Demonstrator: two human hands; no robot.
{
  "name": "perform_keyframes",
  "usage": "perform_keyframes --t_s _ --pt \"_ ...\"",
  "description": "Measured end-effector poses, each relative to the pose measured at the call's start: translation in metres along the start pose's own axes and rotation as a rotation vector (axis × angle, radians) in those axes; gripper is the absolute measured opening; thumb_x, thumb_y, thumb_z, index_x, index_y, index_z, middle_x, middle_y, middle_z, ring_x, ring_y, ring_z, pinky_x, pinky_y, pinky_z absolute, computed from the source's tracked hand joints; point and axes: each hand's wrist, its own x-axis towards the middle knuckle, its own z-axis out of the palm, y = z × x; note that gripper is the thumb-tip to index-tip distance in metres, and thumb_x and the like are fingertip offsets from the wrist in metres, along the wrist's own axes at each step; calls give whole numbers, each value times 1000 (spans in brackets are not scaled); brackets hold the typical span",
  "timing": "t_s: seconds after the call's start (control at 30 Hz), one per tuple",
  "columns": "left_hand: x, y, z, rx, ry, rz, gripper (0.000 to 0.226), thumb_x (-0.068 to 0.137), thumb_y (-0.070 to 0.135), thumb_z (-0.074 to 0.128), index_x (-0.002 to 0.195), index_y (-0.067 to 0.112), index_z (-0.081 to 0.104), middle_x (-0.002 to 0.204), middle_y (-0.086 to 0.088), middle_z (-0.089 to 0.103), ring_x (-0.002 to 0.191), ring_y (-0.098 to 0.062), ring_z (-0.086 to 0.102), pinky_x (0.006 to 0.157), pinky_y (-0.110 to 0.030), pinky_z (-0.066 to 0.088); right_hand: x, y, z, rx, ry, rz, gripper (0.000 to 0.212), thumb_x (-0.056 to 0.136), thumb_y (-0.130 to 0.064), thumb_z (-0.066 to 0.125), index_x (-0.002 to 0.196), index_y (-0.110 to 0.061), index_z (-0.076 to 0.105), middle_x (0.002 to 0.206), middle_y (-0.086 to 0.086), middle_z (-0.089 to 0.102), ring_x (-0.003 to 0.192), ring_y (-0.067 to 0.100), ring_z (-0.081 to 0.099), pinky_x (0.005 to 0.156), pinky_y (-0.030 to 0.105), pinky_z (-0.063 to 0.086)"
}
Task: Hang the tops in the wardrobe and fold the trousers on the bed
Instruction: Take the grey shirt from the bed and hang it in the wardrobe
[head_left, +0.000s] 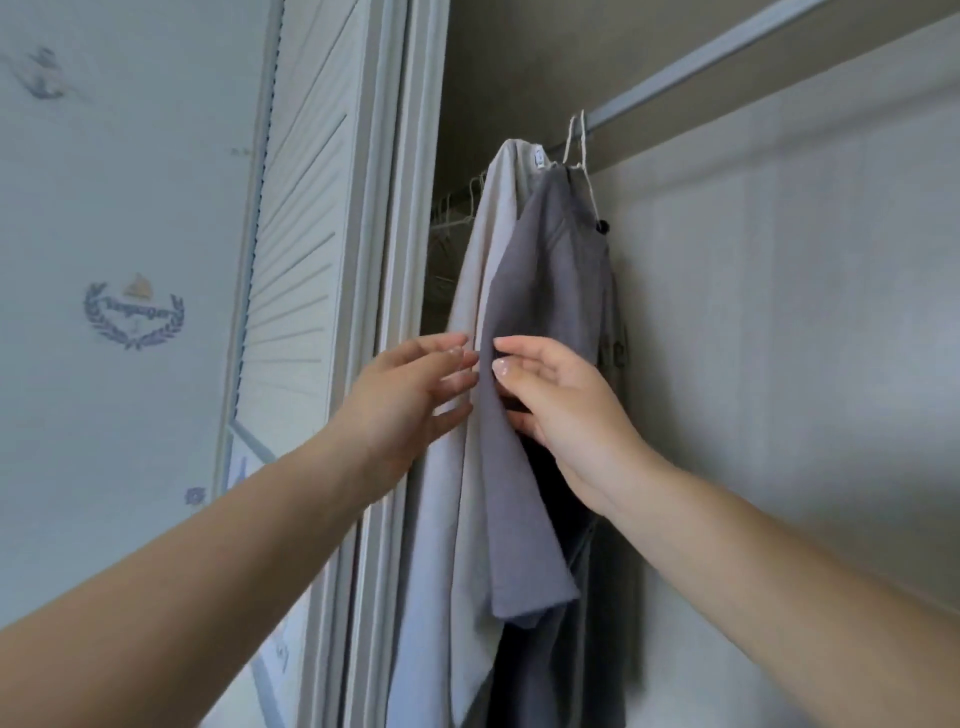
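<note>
- Your grey top (545, 322) hangs from a wire hanger (579, 150) on the wardrobe rail (727, 57), toward 12 o'clock from your hands, touching the cream top (483, 270) at its 9 o'clock side.
- Your right hand (561, 410) has curled fingers on the grey top's front edge, thumb over the fabric and fingers seemingly behind it: a light pinch, as far as you can tell.
- Your left hand (410, 395) is spread, fingers straight, touching the cream top and gripping nothing.
- Expect both tops to be light, soft and limp; they'll likely slide on thin wire, so take hold near the shoulders or hem edge and pull gently.
- The wardrobe holds these two tops, plus bare hangers (457, 208) at 10 o'clock behind the cream one.
- Trousers and bed are out of view.
</note>
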Motion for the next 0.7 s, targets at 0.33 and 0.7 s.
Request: perform_keyframes --t_s 0.33,0.7 --pt "-134 4 -114 80 288 -124 12 92 13 58 97 16 69 87 1 71 77 -10 67 79 -32 52 -88 11 119 181 -276 195 15 93 -14 58 103 -25 63 102 -2 65 91 7 65 73 21 54" --pt "-381 68 -272 139 901 -179 10 92 9 58 94 15 66 82 2 71 75 -12 62 74 -29 52 -254 -3 327 310 -719 419 13 92 -10 59 94 -22 62 92 -2 62 88 10 62 74 25 52"
